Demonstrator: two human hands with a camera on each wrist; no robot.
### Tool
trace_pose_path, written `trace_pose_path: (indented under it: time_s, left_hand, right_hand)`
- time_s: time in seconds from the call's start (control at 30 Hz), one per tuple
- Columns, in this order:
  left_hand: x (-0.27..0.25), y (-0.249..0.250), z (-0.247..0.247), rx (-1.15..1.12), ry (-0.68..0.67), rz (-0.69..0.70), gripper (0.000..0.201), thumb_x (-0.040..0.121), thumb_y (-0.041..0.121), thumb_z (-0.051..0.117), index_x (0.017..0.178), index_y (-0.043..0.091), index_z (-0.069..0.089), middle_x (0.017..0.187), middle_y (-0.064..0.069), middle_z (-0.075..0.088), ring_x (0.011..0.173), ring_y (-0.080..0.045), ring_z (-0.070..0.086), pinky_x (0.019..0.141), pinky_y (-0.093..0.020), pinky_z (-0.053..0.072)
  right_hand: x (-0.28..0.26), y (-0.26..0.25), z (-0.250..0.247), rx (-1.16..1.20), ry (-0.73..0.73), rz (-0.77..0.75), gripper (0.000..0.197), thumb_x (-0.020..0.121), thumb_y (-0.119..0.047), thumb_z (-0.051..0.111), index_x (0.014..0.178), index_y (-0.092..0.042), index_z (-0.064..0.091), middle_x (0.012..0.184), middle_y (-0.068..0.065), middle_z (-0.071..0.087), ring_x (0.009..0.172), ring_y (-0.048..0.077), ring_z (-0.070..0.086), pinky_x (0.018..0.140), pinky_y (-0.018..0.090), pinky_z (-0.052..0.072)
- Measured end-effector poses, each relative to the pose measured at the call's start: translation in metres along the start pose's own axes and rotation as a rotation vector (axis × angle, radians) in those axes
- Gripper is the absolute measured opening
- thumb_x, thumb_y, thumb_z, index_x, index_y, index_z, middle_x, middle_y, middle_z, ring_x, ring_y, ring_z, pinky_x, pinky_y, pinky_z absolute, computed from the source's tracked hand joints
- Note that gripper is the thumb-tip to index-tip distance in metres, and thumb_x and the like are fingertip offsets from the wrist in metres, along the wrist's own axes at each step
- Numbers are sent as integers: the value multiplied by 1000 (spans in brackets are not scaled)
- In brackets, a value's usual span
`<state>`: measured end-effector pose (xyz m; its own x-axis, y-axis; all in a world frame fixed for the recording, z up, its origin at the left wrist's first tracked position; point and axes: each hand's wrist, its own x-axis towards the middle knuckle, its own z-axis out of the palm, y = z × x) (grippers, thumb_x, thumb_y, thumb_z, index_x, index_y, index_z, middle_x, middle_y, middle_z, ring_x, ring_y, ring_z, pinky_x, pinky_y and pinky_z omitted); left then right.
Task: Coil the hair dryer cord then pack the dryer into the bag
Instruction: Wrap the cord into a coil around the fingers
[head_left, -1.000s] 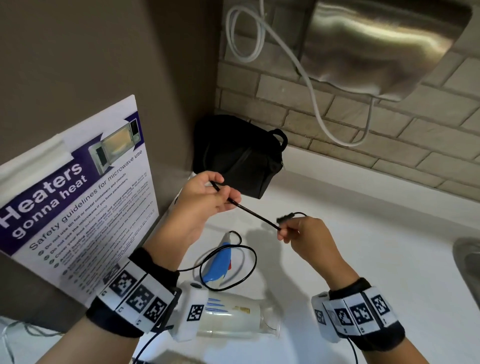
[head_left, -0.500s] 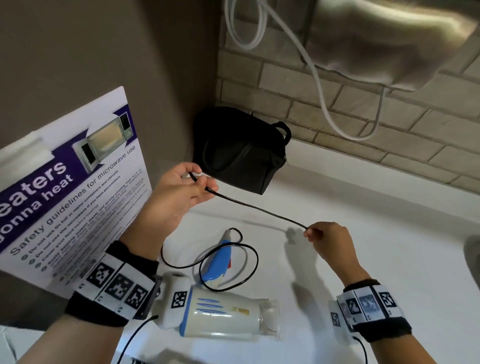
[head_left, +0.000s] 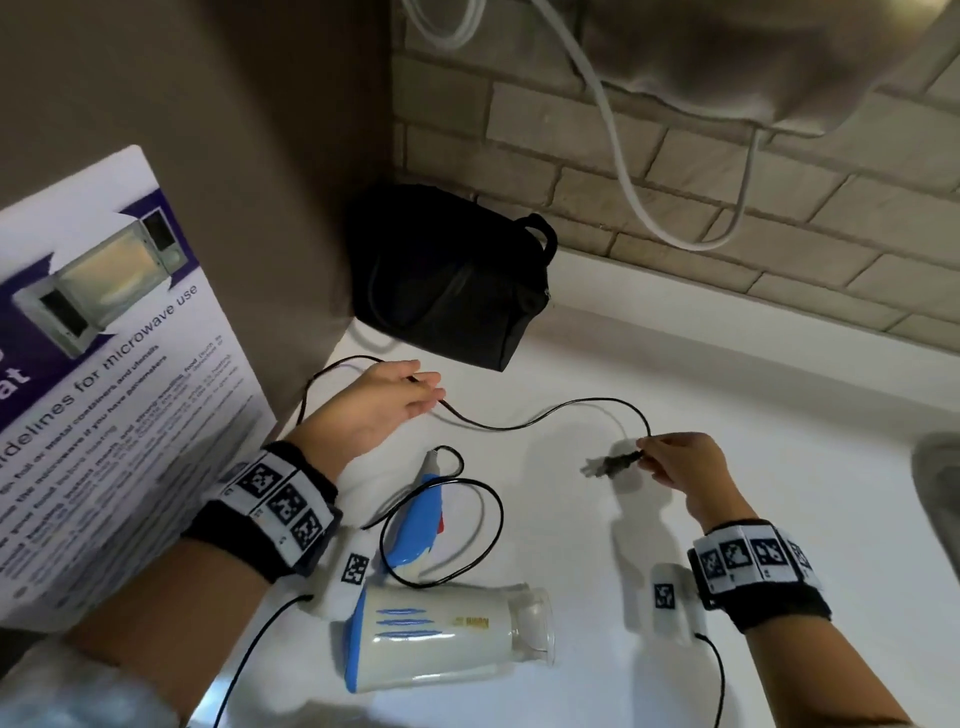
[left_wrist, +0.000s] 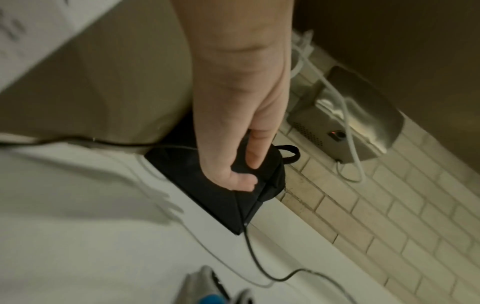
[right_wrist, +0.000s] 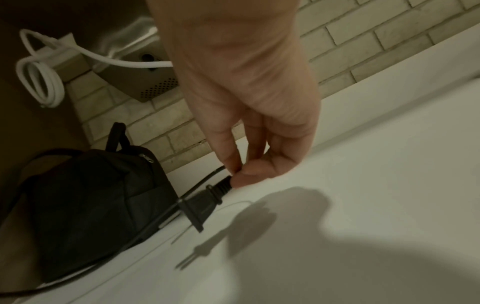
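Note:
A white and blue hair dryer (head_left: 447, 634) lies on its side on the white counter (head_left: 753, 395), nozzle to the right, its blue handle (head_left: 421, 519) pointing away from me. Its black cord (head_left: 519, 423) loops by the handle, arcs behind my left hand (head_left: 423, 389) and sags across to my right hand (head_left: 644, 452). My left hand (left_wrist: 253, 176) holds the cord lightly between thumb and fingers, in front of the black bag (head_left: 447, 280). With thumb and fingertips, my right hand (right_wrist: 237, 174) pinches the cord just behind the plug (right_wrist: 201, 207), whose prongs hang just above the counter.
The bag (right_wrist: 85, 205) stands in the corner against the brick wall. A microwave safety poster (head_left: 104, 364) leans on the left wall. A steel hand dryer (left_wrist: 350, 123) with a white cable (head_left: 618, 156) hangs above. A sink edge (head_left: 940, 493) shows at far right.
Both hands have dropped toward the counter. The cord between them has gone from taut to slack. My right hand now holds the plug end, and more cord loops behind my left hand.

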<state>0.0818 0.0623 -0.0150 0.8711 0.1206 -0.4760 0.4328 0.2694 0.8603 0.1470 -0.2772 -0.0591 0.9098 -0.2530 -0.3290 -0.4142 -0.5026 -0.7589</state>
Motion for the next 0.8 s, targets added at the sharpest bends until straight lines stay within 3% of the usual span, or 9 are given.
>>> trace_pose_path:
  time_s: [0.13,0.27,0.37,0.43,0.53,0.6,0.67,0.73,0.8]
  left_hand:
    - [15,0,7,36,-9,-29,71,90,2,60,148,1,20,143,-14,42,131,-24,47,114,-36,34]
    - [18,-1,6,216,-41,-47,71,88,17,67,147,8,29,132,-6,50,135,-20,41,116,-36,29]
    - [19,-4,-1,203,-62,-53,61,87,16,67,141,6,40,138,-11,49,133,-21,44,114,-35,33]
    - [15,-4,-5,218,-75,-42,55,88,17,66,137,5,45,136,-11,53,129,-21,48,112,-33,36]
    - [3,-1,-14,328,-87,-6,43,91,21,62,133,12,52,129,-6,59,120,-17,56,108,-32,40]
    - [-7,-2,-26,479,-65,38,33,93,26,59,126,23,58,125,-1,63,115,-15,60,106,-34,44]
    - [-19,-4,-42,645,-24,83,26,92,32,58,118,33,61,121,5,65,109,-11,62,103,-33,46]
    - [-39,-6,-53,752,2,105,28,93,32,57,120,30,61,117,8,65,107,-9,62,98,-25,45]
    - [-60,-11,-62,768,12,115,23,95,25,55,116,22,63,110,5,67,99,-8,63,84,-15,48]
  right_hand:
    - [6,8,3,28,-13,45,9,84,-11,69,76,-6,70,67,12,68,65,26,65,81,41,58]
    - [7,14,2,38,-3,57,19,81,-4,70,66,-14,66,77,16,69,87,37,70,90,46,55]
    - [6,16,2,54,-14,73,18,82,2,66,72,-12,65,87,23,71,89,38,70,91,46,55]
    - [5,15,2,75,-21,85,8,83,1,64,85,-7,66,94,25,71,86,36,71,89,44,56]
    - [-4,11,1,46,-8,56,26,86,-11,63,111,-3,59,95,18,70,80,29,68,80,40,57]
    - [-19,5,-1,-137,40,-69,35,87,-24,64,117,-9,55,98,10,69,89,29,67,80,40,54]
    - [-40,-4,2,-317,60,-236,33,88,-25,62,117,-12,54,97,6,67,93,29,65,78,36,48]
    - [-60,-14,12,-378,6,-340,31,89,-24,60,118,-15,54,99,5,67,93,26,65,75,34,45]
    - [-75,-22,29,-416,-117,-404,31,90,-26,60,119,-18,55,104,4,66,89,20,65,74,30,44]
